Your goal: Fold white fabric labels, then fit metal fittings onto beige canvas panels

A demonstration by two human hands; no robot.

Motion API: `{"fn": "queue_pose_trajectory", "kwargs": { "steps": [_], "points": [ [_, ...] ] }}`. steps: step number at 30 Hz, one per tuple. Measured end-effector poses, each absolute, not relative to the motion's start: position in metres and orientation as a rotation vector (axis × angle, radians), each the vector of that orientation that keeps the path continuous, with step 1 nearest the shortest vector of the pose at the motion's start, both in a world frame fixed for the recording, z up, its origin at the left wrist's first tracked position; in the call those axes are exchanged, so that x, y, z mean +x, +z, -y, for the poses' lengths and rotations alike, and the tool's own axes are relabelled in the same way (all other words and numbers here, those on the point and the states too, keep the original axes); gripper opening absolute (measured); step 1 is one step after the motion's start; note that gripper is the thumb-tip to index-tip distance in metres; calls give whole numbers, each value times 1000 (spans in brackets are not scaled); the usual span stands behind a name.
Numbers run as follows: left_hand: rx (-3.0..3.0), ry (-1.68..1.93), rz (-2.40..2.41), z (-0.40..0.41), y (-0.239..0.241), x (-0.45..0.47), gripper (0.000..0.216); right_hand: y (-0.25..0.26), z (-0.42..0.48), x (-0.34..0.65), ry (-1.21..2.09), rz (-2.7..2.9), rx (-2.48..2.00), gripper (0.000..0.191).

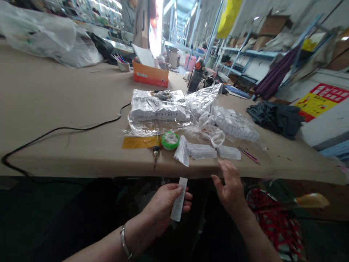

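Observation:
My left hand (166, 200) grips a narrow white printed label (179, 203) between thumb and fingers, just below the table's front edge. Fingers apart and holding nothing, my right hand (231, 185) is raised at the edge, close to a small stack of labels (229, 153). Left of that stack lies a row of overlapping labels (202, 151), then a fanned bunch of labels (181, 151). A round green container (170, 141) with pale fluffy stuff inside sits beside the bunch. Near it, a soldering-iron-like tool (155, 154) points toward the edge.
Behind are plastic-wrapped white bundles (160, 107) and a bag of white pieces (236, 123). A pink slim tool (249, 155) lies right. A black cable (68, 128) crosses the left. Farther back stand an orange box (149, 74) and a dark bottle (195, 77). Dark cloth (275, 118) lies right.

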State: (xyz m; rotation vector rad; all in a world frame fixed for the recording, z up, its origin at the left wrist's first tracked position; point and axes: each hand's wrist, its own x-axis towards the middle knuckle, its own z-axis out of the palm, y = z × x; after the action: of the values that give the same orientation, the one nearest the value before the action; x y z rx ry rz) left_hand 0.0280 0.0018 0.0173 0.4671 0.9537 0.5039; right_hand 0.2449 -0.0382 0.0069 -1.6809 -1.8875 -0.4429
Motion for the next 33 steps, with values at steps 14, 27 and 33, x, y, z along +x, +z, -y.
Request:
{"fn": "queue_pose_trajectory", "kwargs": {
  "steps": [14, 27, 33],
  "points": [
    [492, 439, -999, 2, 23, 27, 12, -10, 35, 321, -462, 1762, -1744, 23],
    [363, 626, -788, 8, 20, 22, 6, -6, 68, 159, -85, 2121, -1071, 20],
    [354, 661, -776, 10, 16, 13, 7, -10, 67, 157, -73, 2260, -1073, 20]
  ]
}}
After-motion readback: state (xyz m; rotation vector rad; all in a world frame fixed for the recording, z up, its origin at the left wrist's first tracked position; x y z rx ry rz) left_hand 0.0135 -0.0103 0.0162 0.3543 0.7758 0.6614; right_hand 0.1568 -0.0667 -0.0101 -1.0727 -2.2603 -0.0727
